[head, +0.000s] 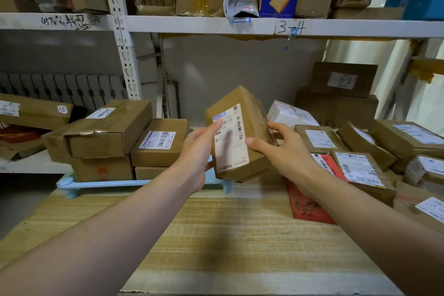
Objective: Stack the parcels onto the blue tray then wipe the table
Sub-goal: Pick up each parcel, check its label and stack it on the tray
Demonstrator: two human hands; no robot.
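In the head view, both hands hold one brown parcel [236, 134] in the air above the far edge of the table [216, 235], tilted so its white label faces the camera. The left hand [199, 154] grips its left side with the thumb laid across the label; the right hand [286, 151] grips the right side, thumb on the label's edge and fingers curled behind. The two-handed hold looks meant to steady and turn the parcel before it is set down. The tray [101, 184] is just beyond and to the left, its pale blue rim and feet showing under a stack [115, 142] of brown boxes that already fills its left part; the free space seems to be at its right end, directly below the held parcel. To the right, more parcels [360, 151] and a red one [310, 202] lie close together on the table, partly under the right forearm, so they will need clearing before any wiping. Shelves [240, 25] behind carry further boxes.
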